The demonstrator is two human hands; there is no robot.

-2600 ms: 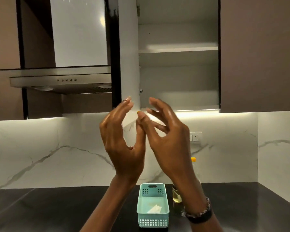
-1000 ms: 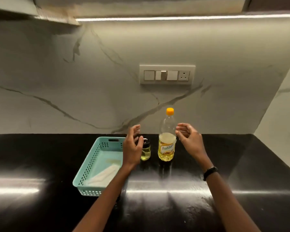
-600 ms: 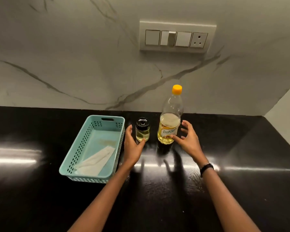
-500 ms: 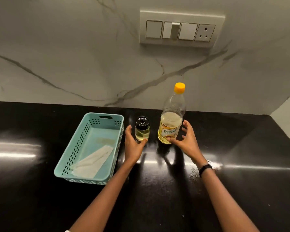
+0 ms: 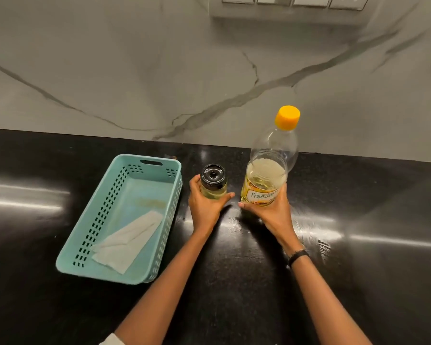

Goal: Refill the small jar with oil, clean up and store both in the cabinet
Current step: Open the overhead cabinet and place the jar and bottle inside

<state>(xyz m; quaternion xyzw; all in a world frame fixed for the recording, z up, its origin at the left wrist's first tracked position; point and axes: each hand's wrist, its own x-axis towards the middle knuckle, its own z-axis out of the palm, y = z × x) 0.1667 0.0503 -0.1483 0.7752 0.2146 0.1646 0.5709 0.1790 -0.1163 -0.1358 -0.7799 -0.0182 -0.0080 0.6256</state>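
While both forearms reach forward over the glossy black stone countertop [image 5: 234,282], the right wrist shows a dark band [image 5: 298,256]. Nearest on the left, a folded white paper napkin [image 5: 127,241] lies in the near half of a shallow, perforated turquoise plastic basket [image 5: 168,217], which sits on the counter just left of the hands. A little farther on, the left hand [image 5: 204,207] wraps around the lower part of a small clear glass jar with a black lid [image 5: 213,181]; the thumb curls across its front on the right and the fingers go round the left side, so the jar is firmly held. It stands upright with pale oil inside, just beside the basket's right wall. Next to it, the right hand [image 5: 271,212] grips the base of a tall clear plastic oil bottle with a yellow label and orange cap [image 5: 269,170], thumb across the front, fingers behind. That bottle is upright, capped and about half full of yellow oil. Behind everything rises a grey-veined white marble backsplash [image 5: 135,70], with a white switch plate [image 5: 291,2] at the top edge.
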